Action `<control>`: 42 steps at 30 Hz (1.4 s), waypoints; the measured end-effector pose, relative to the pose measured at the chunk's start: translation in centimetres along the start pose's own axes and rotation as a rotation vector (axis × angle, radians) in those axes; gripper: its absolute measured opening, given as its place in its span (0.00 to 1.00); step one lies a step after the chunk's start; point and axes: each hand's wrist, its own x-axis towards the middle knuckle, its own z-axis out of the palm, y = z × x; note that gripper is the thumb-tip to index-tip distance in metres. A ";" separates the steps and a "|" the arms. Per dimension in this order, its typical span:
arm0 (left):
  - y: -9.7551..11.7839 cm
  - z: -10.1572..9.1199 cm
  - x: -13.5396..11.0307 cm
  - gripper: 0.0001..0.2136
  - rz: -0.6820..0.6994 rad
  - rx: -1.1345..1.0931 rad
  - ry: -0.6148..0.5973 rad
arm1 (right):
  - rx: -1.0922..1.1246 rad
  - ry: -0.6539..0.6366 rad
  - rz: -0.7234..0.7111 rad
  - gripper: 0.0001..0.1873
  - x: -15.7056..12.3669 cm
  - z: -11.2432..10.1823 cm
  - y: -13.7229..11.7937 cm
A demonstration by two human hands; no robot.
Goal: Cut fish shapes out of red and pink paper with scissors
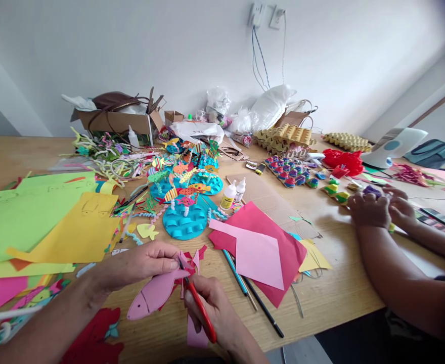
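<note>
So, from my head cam: both my hands are busy over the near side of the desk [139,338]. My left hand [150,258] is closed in a pinch, thumb against fingers, on a pink paper fish [156,294], holding it up near the tail. The fish tilts down to the left, with an eye dot and a gill line drawn on it. My right hand [209,306] is curled around the red-handled scissors [201,309], blades up at the tail end; can't really tell how far apart the blades are. Just behind them there's a little mess of red scraps [203,250], and a pink strip [195,333] sits below my right hand. Some red cutouts [93,333] lie by my left forearm. Off to the right, a light pink sheet [262,258] overlaps a red sheet [251,217], with a blue pencil [236,275] and a black pencil [266,311] poking out beside them. Green paper [36,217] and a yellow-orange sheet [80,232] are spread out on the left. Straight ahead are turquoise discs [184,222] with colorful fish on them, next to two glue bottles [228,196]. Further right, another person's hands [370,210] are around something purple [372,191].
</note>
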 end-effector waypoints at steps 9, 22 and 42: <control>0.2 -0.7 -0.1 0.08 0.007 0.072 -0.034 | -0.074 -0.005 0.043 0.20 -0.1 -0.1 -0.5; -0.5 -1.1 0.7 0.08 -0.006 0.020 -0.146 | -0.093 -0.010 0.049 0.15 -0.2 -0.2 -0.7; -0.8 -0.9 1.5 0.10 -0.026 -0.002 -0.119 | 0.122 -0.024 0.089 0.22 -0.2 -0.9 1.0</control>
